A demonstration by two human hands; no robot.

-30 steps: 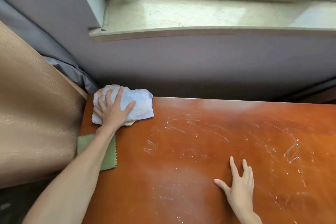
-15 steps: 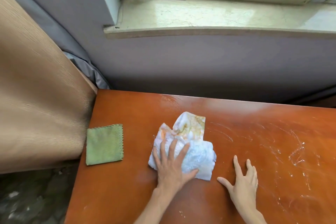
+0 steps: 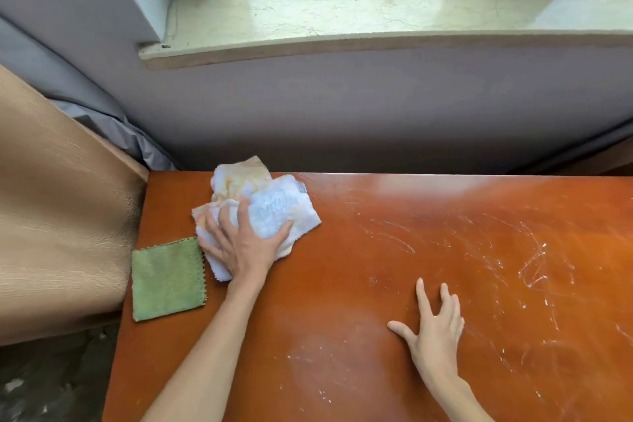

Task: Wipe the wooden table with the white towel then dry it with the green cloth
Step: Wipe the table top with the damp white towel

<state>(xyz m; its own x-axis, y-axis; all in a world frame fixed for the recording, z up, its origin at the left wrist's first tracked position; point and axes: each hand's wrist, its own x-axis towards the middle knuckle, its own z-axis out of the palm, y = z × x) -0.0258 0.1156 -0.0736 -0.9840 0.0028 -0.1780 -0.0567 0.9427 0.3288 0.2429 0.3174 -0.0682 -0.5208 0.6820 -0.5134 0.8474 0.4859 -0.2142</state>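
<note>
My left hand [image 3: 241, 243] lies flat with spread fingers on the crumpled white towel [image 3: 270, 205], pressing it onto the reddish wooden table [image 3: 359, 284] near the far left corner. The towel shows orange stains on its upper fold. A square green cloth [image 3: 168, 279] lies flat at the table's left edge, just left of the towel and touching it. My right hand [image 3: 433, 329] rests palm down with fingers spread on the bare table, nearer to me and to the right. White smears and streaks mark the table's right half.
A tan curtain [image 3: 58, 233] hangs against the table's left side. A grey wall [image 3: 376, 113] rises right behind the table, with a marble window sill [image 3: 342, 14] above it. Dark floor [image 3: 51, 380] shows at the lower left.
My left hand has pushed the towel from the table's middle front back up to the far left, next to the green cloth. My right hand has stayed flat in place.
</note>
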